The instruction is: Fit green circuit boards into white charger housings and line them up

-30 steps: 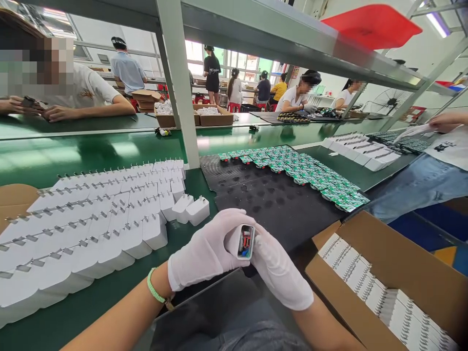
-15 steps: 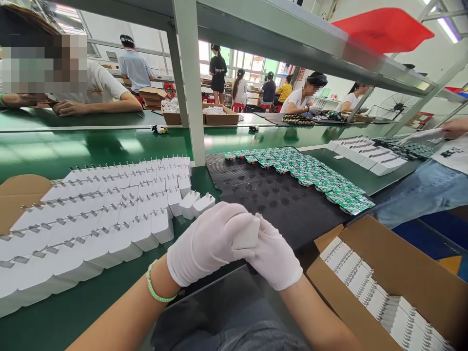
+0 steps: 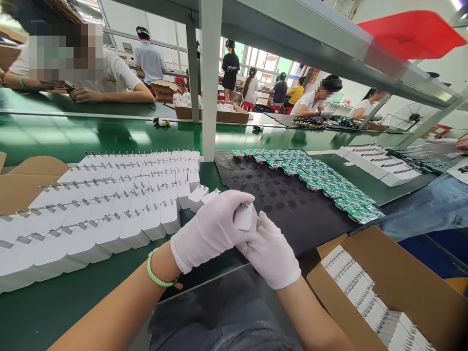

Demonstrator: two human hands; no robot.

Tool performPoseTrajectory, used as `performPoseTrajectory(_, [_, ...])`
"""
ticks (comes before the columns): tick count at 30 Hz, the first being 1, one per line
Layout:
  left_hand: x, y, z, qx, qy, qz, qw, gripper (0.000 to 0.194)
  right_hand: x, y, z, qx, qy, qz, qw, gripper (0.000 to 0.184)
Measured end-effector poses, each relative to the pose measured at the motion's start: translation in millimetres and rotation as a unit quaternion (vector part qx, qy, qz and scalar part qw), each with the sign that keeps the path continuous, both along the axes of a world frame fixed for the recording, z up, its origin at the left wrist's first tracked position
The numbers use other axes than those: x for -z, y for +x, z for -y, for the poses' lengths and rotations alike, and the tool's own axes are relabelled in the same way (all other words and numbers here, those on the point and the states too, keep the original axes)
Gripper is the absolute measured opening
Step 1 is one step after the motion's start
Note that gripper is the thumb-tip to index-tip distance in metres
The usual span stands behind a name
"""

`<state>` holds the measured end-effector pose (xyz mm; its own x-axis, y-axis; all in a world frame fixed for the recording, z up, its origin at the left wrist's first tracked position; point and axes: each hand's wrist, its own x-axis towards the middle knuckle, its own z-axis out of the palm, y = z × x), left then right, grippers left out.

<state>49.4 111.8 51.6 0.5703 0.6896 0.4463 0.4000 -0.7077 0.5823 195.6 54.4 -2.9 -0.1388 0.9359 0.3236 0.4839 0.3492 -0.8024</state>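
A white plug charger case (image 3: 245,217) is held in front of my body, one blank end facing up toward me. Wrapped round it from the left is my left hand (image 3: 209,231) in a white glove, thumb and fingers closed. My right hand (image 3: 273,255), also gloved, grips it from the lower right, its fingertips partly hidden behind the case and the other hand. Left of my hands, rows of white plug chargers (image 3: 124,222) stand on the green bench with metal prongs up. Two loose ones (image 3: 198,196) stand beside the rows.
Green circuit boards (image 3: 310,178) lie in rows on a black mat (image 3: 256,190). An open carton (image 3: 405,265) at the lower right holds more white chargers. A metal post (image 3: 209,97) and shelf rise ahead. A co-worker's arm and jeans (image 3: 420,204) are at the right.
The view has shifted slightly, so the surroundings sit farther right. The charger case has turned in my hands, and my right thumb has moved a little away from it.
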Motion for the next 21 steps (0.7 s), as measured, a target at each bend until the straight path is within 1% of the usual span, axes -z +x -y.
performPoseTrajectory(1, [0.3, 0, -1, -0.006, -0.014, 0.000, 1.000, 0.050, -1.4, -1, 2, 0.009, -0.005, -0.023, 1.000, 0.026])
performPoseTrajectory(3, [1.0, -1, -2, -0.020, -0.048, 0.019, 0.998, 0.054, -2.9, -4, 6, 0.031, -0.026, -0.116, 0.992, 0.025])
performPoseTrajectory(5, [0.2, -3, -3, -0.011, -0.107, 0.048, 0.993, 0.058, -2.2, -7, 12, 0.049, -0.051, -0.221, 0.973, 0.036])
performPoseTrajectory(7, [-2.5, -6, -4, 0.040, -0.189, 0.072, 0.979, 0.058, 0.2, -6, 18, 0.066, -0.055, -0.300, 0.950, 0.048])
performPoseTrajectory(9, [-5.2, -8, -3, 0.099, -0.262, 0.093, 0.955, 0.055, 2.7, -2, 22, 0.106, -0.032, -0.331, 0.937, 0.056])
performPoseTrajectory(10, [-5.9, -8, -2, 0.123, -0.292, 0.104, 0.943, 0.053, 3.3, 1, 23, 0.130, -0.015, -0.331, 0.935, 0.058])
performPoseTrajectory(12, [-5.5, -9, -2, 0.160, -0.341, 0.132, 0.917, 0.050, 2.3, 6, 26, 0.163, 0.027, -0.293, 0.942, 0.052])
performPoseTrajectory(15, [-0.9, -9, -2, 0.199, -0.391, 0.160, 0.884, 0.050, -2.7, 9, 32, 0.168, 0.080, -0.242, 0.952, 0.049])
performPoseTrajectory(19, [5.2, -10, -2, 0.234, -0.416, 0.163, 0.863, 0.054, -10.0, 8, 46, 0.206, 0.135, -0.174, 0.953, 0.052])
performPoseTrajectory(21, [5.8, -11, -3, 0.248, -0.410, 0.173, 0.861, 0.056, -14.5, 10, 51, 0.204, 0.178, -0.131, 0.954, 0.053])
